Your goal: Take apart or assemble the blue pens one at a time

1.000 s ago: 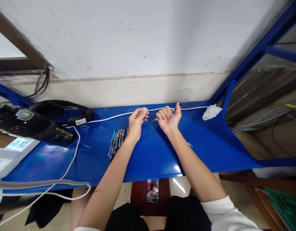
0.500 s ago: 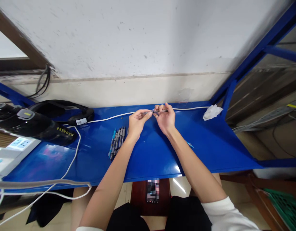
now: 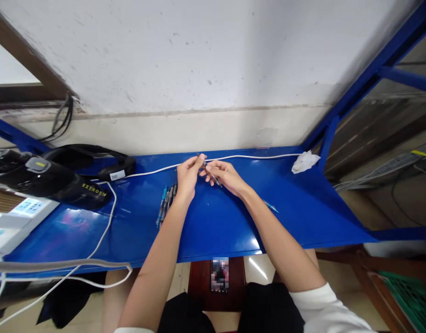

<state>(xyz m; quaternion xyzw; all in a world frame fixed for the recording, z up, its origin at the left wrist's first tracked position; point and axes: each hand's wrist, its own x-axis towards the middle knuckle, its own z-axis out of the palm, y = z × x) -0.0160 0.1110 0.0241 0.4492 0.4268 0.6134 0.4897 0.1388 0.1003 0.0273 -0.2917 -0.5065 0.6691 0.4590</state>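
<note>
Your left hand (image 3: 187,178) and right hand (image 3: 228,177) both pinch one pen (image 3: 217,181), seemingly unfinished; whether the grouped pens (image 3: 167,200) at left are done, I cannot tell.

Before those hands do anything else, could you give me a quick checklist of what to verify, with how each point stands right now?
1. Pen held by both hands: ok; the left hand is at its upper end, the right hand lower down.
2. Pen whole, not in parts: cannot tell; the hands cover much of it.
3. Row of pens lying on the blue surface: ok.
4. Whole row in view: not ok; the left forearm hides part.
5. White cable untouched by the hands: cannot tell; it passes behind them.
</note>
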